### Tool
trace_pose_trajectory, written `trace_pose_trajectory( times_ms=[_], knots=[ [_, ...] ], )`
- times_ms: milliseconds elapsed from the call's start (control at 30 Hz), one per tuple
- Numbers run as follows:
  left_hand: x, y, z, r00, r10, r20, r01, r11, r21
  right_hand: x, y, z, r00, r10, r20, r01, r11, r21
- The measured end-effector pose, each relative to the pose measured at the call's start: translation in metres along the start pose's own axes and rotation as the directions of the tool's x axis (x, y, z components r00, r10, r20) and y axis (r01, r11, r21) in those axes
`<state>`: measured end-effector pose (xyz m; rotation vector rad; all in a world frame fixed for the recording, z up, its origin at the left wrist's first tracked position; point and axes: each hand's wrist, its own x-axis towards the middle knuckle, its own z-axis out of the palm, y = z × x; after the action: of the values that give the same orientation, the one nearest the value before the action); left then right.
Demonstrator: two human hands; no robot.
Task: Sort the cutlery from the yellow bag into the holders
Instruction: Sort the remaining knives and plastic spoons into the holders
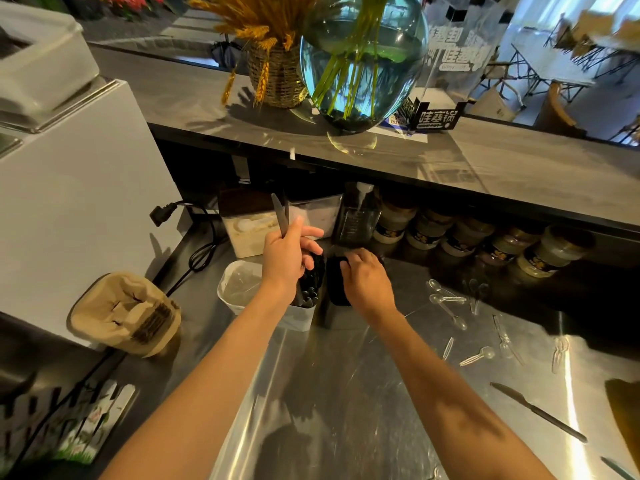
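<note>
The left hand (287,252) is gripping a slim dark plastic knife (280,213), blade pointing up, above the white rectangular holder (298,315) filled with black cutlery. The right hand (365,277) is resting with curled fingers on the black holder (334,289) just beside it; I cannot tell whether it is holding anything. Clear plastic spoons (446,299) are lying scattered on the steel counter (346,393), another dark knife (538,412) well apart.

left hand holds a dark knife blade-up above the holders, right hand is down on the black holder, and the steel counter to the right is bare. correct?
Not bare. The head view shows clear plastic spoons and a dark plastic knife scattered on the steel counter there. The left hand does hold a dark knife blade-up; the right hand is on the black holder.
</note>
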<state>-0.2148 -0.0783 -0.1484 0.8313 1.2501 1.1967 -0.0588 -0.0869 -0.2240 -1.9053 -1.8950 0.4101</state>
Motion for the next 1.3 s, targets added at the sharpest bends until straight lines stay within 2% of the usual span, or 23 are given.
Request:
trace_pose_trajectory(
  times_ms=[67,167,200,300,400,467,600,767,867,967,1000,1033,1067,1133,1167,1200,1300],
  knots=[
    [0.003,0.002,-0.005,1.0,-0.015,0.011,0.015,0.999,-0.03,-0.001,0.006,0.004,1.0,-0.006,-0.013,0.005,0.994,-0.109],
    [0.004,0.006,-0.013,0.997,-0.058,0.052,0.063,0.995,-0.082,0.001,0.003,-0.003,0.99,-0.05,-0.135,0.038,0.995,-0.09],
    [0.005,0.006,-0.014,0.996,-0.059,0.062,0.066,0.992,-0.108,0.001,0.002,-0.002,0.992,-0.064,-0.113,0.052,0.993,-0.109],
    [0.009,0.007,-0.018,0.998,-0.002,0.069,0.017,0.977,-0.213,-0.002,0.001,0.005,0.994,-0.024,0.108,0.05,0.967,-0.249],
    [0.014,0.011,-0.03,0.989,0.13,0.067,-0.101,0.937,-0.334,0.002,0.001,0.006,0.985,0.041,0.17,0.008,0.96,-0.279],
    [0.018,0.016,-0.041,0.978,0.199,0.063,-0.164,0.921,-0.354,0.005,0.0,0.005,0.979,0.053,0.197,0.003,0.961,-0.275],
    [0.029,0.007,-0.061,0.96,0.277,0.032,-0.261,0.935,-0.24,-0.003,0.001,0.005,0.986,0.059,0.155,-0.02,0.97,-0.242],
    [0.024,-0.038,-0.065,0.967,0.244,0.076,-0.247,0.969,0.022,-0.002,-0.004,0.004,0.985,0.094,0.146,-0.059,0.972,-0.227],
    [0.023,-0.05,-0.064,0.968,0.234,0.091,-0.241,0.968,0.074,-0.001,-0.003,-0.002,0.982,0.08,0.17,-0.049,0.982,-0.182],
    [0.023,-0.052,-0.057,0.964,0.243,0.104,-0.258,0.953,0.161,-0.003,0.0,-0.003,0.988,0.088,0.125,-0.067,0.984,-0.163],
    [0.024,-0.056,-0.054,0.954,0.263,0.145,-0.293,0.919,0.262,-0.005,0.001,-0.003,0.988,0.108,0.108,-0.085,0.976,-0.2],
    [0.026,-0.064,-0.052,0.937,0.281,0.207,-0.344,0.84,0.419,-0.008,0.002,-0.001,0.986,0.13,0.101,-0.101,0.963,-0.25],
    [0.028,-0.073,-0.049,0.911,0.299,0.285,-0.413,0.667,0.621,-0.01,0.003,0.0,0.985,0.14,0.103,-0.104,0.949,-0.298],
    [0.029,-0.094,-0.043,0.858,0.31,0.409,-0.494,0.283,0.822,-0.012,0.005,0.001,0.982,0.134,0.132,-0.084,0.94,-0.331],
    [0.028,-0.1,-0.039,0.873,0.288,0.394,-0.462,0.228,0.857,-0.012,0.006,-0.001,0.98,0.123,0.154,-0.072,0.95,-0.305],
    [0.028,-0.101,-0.037,0.898,0.271,0.347,-0.411,0.235,0.881,-0.01,0.006,-0.004,0.979,0.109,0.174,-0.065,0.968,-0.241],
    [0.028,-0.099,-0.03,0.911,0.276,0.308,-0.375,0.238,0.896,-0.018,0.01,-0.025,0.988,0.105,0.115,-0.122,0.981,0.151]
  ],
)
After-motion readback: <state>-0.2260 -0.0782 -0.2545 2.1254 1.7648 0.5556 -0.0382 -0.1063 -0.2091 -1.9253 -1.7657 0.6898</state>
